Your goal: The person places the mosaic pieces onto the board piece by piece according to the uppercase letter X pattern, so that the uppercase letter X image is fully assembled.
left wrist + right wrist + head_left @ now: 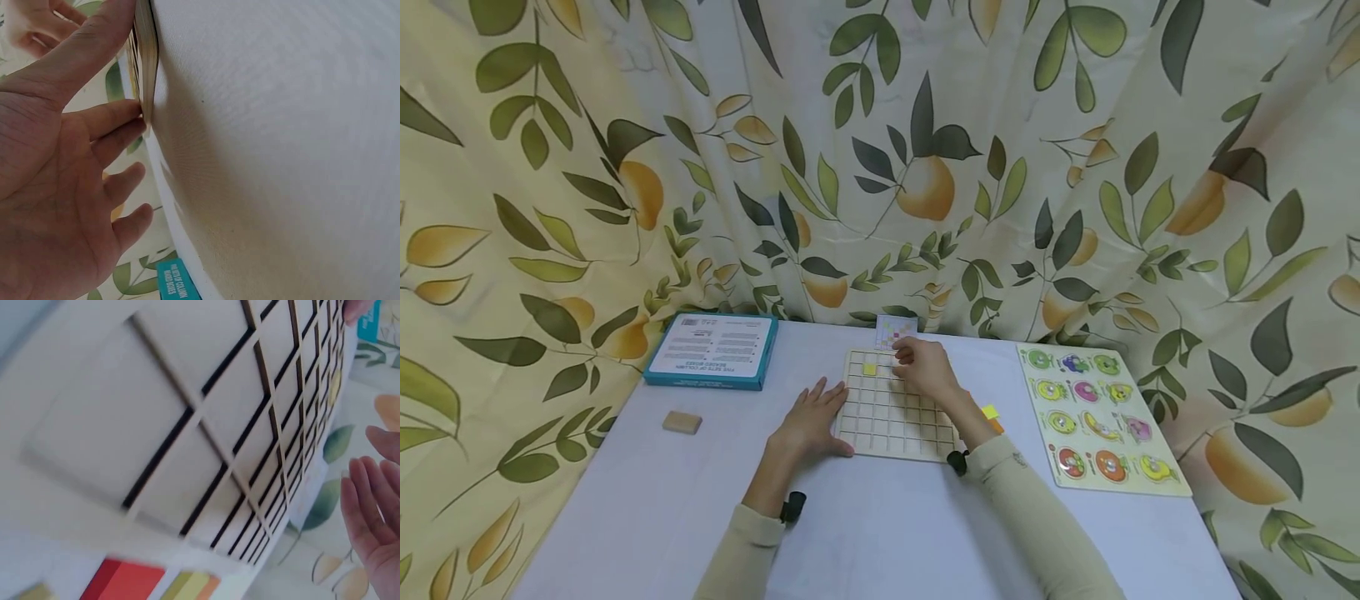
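Observation:
A wooden grid board lies on the table, with one yellow tile in a cell near its far left corner. My left hand is at the board's left side; its fingers are spread and fairly straight, and fingertips touch the board's edge in the left wrist view. My right hand hovers over the far part of the board, fingers slightly bent. In the right wrist view, nothing shows between the thumb and fingers of that hand. Just beyond the board is a small card with coloured squares.
Right of the board, partly behind the right forearm, are a yellow piece and a red piece. A fruit puzzle board lies farther right. To the left are a teal-edged box and a small wooden block. A patterned curtain hangs behind.

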`<state>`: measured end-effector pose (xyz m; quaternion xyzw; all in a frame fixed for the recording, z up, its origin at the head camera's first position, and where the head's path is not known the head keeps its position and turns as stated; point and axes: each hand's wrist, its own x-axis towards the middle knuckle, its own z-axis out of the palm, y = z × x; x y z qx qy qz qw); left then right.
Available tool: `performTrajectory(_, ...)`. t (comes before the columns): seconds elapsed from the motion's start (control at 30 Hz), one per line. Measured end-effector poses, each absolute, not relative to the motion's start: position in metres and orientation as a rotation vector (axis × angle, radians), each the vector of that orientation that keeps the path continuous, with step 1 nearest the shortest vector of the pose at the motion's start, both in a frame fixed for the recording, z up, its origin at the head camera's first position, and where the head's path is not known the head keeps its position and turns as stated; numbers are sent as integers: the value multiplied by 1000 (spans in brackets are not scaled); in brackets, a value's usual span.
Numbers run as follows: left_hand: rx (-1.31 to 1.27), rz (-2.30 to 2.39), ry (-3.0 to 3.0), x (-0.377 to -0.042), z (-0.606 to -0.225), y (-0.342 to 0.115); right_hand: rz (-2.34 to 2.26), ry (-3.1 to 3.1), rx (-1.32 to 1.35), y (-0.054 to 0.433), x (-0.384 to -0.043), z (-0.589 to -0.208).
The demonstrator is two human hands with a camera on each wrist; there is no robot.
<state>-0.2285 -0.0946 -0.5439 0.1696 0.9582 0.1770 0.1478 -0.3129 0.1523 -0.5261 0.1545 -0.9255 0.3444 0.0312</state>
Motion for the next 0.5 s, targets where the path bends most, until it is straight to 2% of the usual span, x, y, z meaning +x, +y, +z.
performTrajectory(0.5,481,517,2766,-228,-548,-94,995,-2787,334,209,-282,-505)
